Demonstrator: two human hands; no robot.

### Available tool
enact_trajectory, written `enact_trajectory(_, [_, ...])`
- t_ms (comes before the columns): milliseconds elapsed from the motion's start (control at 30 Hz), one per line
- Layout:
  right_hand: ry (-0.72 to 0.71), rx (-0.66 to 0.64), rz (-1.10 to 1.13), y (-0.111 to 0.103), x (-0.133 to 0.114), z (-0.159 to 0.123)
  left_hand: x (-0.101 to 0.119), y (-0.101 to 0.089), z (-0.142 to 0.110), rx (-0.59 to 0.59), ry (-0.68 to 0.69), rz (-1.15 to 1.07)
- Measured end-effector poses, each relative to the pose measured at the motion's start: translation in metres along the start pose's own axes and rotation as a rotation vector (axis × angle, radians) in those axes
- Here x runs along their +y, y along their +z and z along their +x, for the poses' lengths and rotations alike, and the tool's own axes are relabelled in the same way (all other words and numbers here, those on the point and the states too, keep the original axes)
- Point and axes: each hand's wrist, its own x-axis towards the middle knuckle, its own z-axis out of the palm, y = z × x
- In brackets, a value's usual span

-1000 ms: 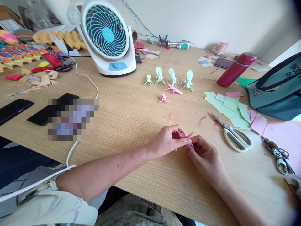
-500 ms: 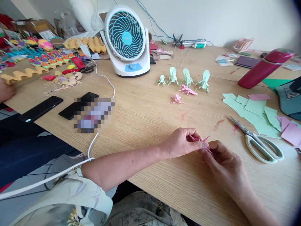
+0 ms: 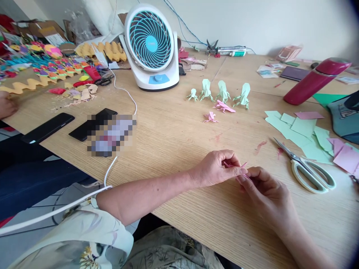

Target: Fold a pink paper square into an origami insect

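Observation:
Between my two hands is a small piece of folded pink paper (image 3: 244, 165), with thin points showing past the fingers. My left hand (image 3: 218, 170) pinches it with thumb and fingers from the left. My right hand (image 3: 265, 186) is closed on its right side, fingertips against the left thumb. Most of the paper is hidden by the fingers. Scissors (image 3: 311, 172) with white handles lie to the right of my right hand. Beyond the hands stand several green folded-paper figures (image 3: 222, 90), with a pink folded figure (image 3: 224, 107) and a smaller pink one (image 3: 210, 117) in front.
Green paper pieces (image 3: 304, 127) and pink pieces (image 3: 346, 158) lie at right, near a magenta flask (image 3: 314, 82). A fan (image 3: 151, 48) stands at the back. Dark phones (image 3: 47, 128) and a white cable (image 3: 109, 172) are at left, where another person's hand (image 3: 7, 105) rests.
The fingers have shifted slightly around the pink paper, and less of it shows below the left thumb. Both hands stay in nearly the same place.

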Motion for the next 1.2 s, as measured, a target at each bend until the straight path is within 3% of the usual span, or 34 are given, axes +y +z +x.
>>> enact_trajectory(233, [0.076, -0.032, 0.133, 0.000, -0.011, 0.006, 0.008, -0.003, 0.000, -0.036, -0.049, -0.032])
enact_trajectory(400, [0.123, 0.016, 0.221, -0.002, -0.015, 0.010, 0.012, -0.007, 0.000, 0.127, 0.081, 0.136])
enact_trajectory(567, [0.106, 0.017, 0.226, -0.003, -0.011, 0.008, 0.014, -0.006, -0.001, 0.143, 0.242, 0.379])
enact_trajectory(800, [0.027, 0.078, 0.035, -0.004, -0.002, 0.004, 0.010, -0.012, 0.001, 0.074, 0.355, 0.597])
enact_trajectory(1200, [-0.179, 0.129, -0.311, -0.004, -0.001, 0.002, 0.007, -0.013, 0.002, 0.023, 0.294, 0.596])
